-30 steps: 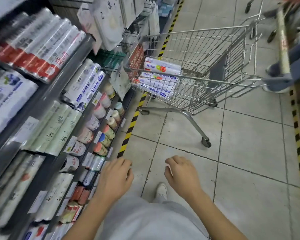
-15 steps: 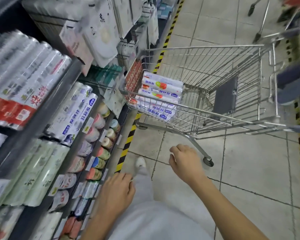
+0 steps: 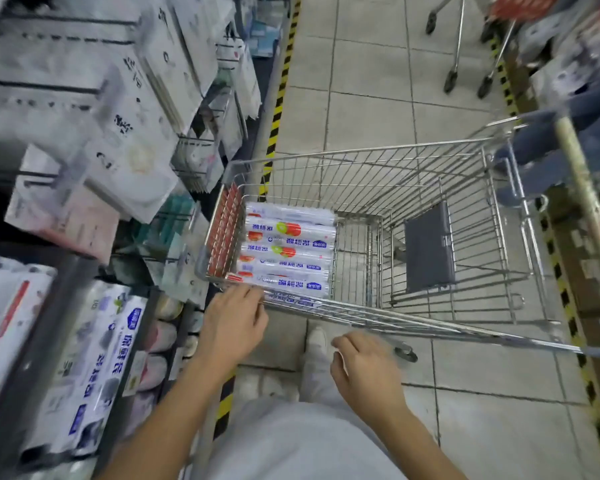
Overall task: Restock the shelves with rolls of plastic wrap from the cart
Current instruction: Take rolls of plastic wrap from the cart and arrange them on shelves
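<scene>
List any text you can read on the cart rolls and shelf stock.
Rolls in the cart: blue characters, upside down here, too blurred to read.
Shelf packs: blue characters, sideways, too blurred.
Hanging white packs: black marks, unreadable.
No text can be quoted.

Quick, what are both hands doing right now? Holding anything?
Left hand: open, fingertips at the cart rim, gripping nothing.
Right hand: open, loosely curled, empty.
</scene>
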Available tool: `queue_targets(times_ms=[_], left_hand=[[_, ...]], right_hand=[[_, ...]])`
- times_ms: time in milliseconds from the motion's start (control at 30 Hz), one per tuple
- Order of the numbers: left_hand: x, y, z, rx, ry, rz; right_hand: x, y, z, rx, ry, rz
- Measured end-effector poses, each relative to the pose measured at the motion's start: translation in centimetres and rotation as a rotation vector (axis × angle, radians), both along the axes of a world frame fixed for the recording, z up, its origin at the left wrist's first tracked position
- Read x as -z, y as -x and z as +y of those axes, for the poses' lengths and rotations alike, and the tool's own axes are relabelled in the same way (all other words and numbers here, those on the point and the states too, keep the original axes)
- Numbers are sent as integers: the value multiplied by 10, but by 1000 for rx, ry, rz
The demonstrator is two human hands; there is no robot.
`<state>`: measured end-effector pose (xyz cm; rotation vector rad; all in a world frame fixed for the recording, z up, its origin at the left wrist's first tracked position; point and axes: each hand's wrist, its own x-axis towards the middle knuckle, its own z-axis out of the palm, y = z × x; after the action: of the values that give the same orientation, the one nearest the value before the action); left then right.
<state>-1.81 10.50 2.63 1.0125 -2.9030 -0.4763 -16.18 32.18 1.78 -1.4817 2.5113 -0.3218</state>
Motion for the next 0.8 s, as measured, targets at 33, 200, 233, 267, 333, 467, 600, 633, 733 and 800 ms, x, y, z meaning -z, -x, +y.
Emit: queue_targets(times_ms=[33, 200, 233, 267, 333, 467, 600, 633, 733, 800], left_hand=[[1, 11, -12, -1, -6, -1], [15, 57, -59, -34, -43, -63], [16, 64, -64, -38, -55, -75], [17, 70, -68, -45, -66, -79], [19, 79, -73, -46, -84, -80], [37, 89, -85, -62, -152, -97], [61, 95, -103, -101, -221, -138], [69, 98, -108, -108, -228, -144], [100, 104, -129, -122, -272, -194], [122, 109, -144, -108, -304, -247]], right_hand=[[1, 8, -10, 15, 10, -12], [17, 59, -66, -11, 5, -62], [21, 71, -77, -29, -9, -75], [25, 83, -90, -44, -18, -86], [31, 107, -115, -80, -37, -113], [52, 152, -171, -162, -131, -129], [91, 187, -221, -214, -303, -146], [103, 194, -235, -225, -356, -158], [143, 209, -274, -248, -505, -175], [172, 215, -296, -220, -544, -196]])
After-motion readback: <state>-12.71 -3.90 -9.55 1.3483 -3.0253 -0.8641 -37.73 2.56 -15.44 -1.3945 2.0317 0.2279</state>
